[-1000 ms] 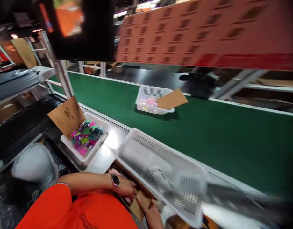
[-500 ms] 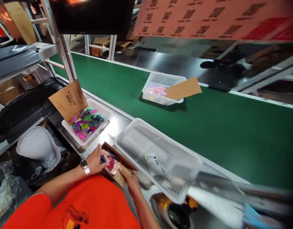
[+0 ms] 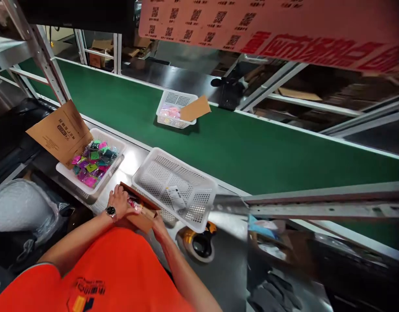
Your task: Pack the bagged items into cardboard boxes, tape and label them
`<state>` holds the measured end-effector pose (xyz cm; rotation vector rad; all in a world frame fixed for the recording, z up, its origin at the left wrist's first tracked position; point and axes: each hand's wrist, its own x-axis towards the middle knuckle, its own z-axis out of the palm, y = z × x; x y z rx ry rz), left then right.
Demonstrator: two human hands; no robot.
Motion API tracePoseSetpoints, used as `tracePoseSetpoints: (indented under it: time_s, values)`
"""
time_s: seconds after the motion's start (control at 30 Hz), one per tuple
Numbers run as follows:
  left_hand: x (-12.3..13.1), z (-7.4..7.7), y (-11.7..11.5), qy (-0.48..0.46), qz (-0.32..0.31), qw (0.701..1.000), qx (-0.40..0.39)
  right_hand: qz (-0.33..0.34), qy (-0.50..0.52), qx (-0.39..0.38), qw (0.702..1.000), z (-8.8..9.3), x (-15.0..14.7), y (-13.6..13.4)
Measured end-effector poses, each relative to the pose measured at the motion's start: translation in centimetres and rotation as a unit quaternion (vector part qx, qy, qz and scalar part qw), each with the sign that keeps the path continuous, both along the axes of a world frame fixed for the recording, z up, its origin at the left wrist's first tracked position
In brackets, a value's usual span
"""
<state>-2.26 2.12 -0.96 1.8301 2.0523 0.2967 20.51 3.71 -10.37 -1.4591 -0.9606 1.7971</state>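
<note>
A small brown cardboard box lies against my body, its top partly open, with pink and red wrapped items showing inside. My left hand, with a watch on the wrist, grips the box's left end, thumb over the opening. At the right end my right hand holds the box's edge and flap, its fingers partly hidden. Just beyond the box is a white perforated basket with a white printed slip in it.
Farther left, a white basket holds colourful packets and a cardboard sheet. Another basket rides on the green conveyor. A yellow-black tape dispenser stands right of my hands. A metal rail crosses at the right.
The view has swung to the right. The box's near flap now stands more visibly across its front, and my right hand has moved to the box's right end.
</note>
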Motion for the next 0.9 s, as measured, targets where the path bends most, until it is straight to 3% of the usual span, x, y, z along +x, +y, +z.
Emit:
tracePoseSetpoints:
  time_s: [0.23,0.33,0.43,0.57,0.73,0.9]
  values:
    - [-0.2,-2.3,0.5,-0.043,0.056,0.997,0.028,-0.010,0.066,-0.102,0.993,3.0,1.8,1.6]
    - [-0.7,-3.3,0.3,-0.104,0.084,0.989,0.065,-0.043,0.048,-0.095,0.993,3.6,1.2,1.3]
    - [-2.3,-4.1,0.3,-0.209,0.117,0.968,0.076,-0.052,0.036,-0.050,0.997,3.2,0.7,-0.1]
    - [-5.0,-5.1,0.8,-0.332,0.135,0.933,0.010,-0.043,0.014,-0.010,0.999,2.2,0.7,-1.7]
    - [-5.8,-6.1,1.2,-0.415,0.109,0.901,-0.060,-0.043,0.018,-0.013,0.999,1.2,0.9,-1.6]
    - [-5.7,-6.5,1.6,-0.435,0.110,0.890,-0.074,-0.129,0.007,-0.037,0.991,0.8,2.5,-1.1]
